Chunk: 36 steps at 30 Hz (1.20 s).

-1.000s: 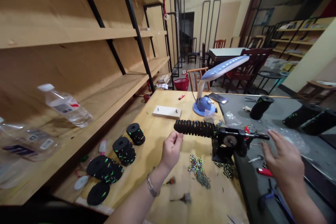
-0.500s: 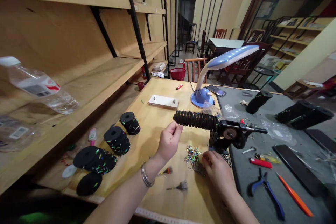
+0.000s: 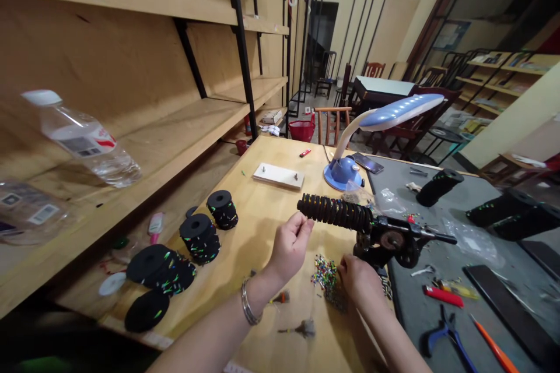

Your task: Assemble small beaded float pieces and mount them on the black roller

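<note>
One ridged black roll [image 3: 336, 211], long axis left-to-right from metal mount [image 3: 391, 239], above surface [image 3: 247, 227]; free end nearest left hand [image 3: 289, 247], pinched closed, contents unseen. Right hand [image 3: 361, 282] lower, beside beads [image 3: 322, 271]; cannot tell grip.

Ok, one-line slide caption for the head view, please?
Left hand pinched by the end of a ribbed black roll, right hand beside small colorful pieces, blue desk lamp beyond.

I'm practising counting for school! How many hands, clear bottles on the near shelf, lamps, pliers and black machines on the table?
Hands: 2
Clear bottles: 2
Lamp: 1
Pliers: 1
Black machine: 1
Total: 7
</note>
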{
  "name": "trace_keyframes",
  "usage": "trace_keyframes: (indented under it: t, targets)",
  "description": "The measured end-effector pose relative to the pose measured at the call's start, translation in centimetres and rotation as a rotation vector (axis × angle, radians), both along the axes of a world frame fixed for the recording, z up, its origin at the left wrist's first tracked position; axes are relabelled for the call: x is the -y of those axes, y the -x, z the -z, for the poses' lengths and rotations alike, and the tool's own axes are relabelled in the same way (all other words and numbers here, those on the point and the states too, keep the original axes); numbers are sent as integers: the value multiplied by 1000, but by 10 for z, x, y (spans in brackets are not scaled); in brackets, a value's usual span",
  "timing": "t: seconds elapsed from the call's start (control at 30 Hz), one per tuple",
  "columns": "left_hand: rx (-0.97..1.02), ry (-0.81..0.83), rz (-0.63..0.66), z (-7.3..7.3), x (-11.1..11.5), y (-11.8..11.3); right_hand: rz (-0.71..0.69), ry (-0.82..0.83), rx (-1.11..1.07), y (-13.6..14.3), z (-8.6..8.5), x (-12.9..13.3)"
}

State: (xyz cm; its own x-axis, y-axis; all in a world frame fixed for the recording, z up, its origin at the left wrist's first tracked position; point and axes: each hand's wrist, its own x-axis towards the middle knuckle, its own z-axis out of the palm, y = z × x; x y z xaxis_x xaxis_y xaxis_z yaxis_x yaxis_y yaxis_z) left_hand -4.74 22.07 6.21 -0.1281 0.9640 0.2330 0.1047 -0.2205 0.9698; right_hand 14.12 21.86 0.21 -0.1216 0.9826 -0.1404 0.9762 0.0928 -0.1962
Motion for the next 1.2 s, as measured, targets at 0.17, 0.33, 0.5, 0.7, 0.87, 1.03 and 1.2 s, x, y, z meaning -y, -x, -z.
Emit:
trace_keyframes:
  t: [0.17, 0.33, 0.5, 0.7, 0.87, 1.03, 1.2]
  targets:
    - [12, 5, -10, 1, 0, -1, 3, 27, 48, 2, -2, -5]
    - [14, -6, 4, 3, -1, -1, -9, 25, 33, 1, -7, -6]
    - [-16, 6, -2, 2, 0, -2, 0, 32, -1, -4, -4, -2]
    - [-22, 17, 1, -1, 1, -2, 7, 40, -33, -3, -3, -2]
    - [-16, 10, -1, 1, 0, -2, 3, 28, -26, 0, -6, -8]
    - [15, -2, 15, 6, -3, -4, -5, -6, -19, 1, -3, -13]
    - [44, -10, 26, 7, -4, -5, -50, -60, -63, -6, 2, -9]
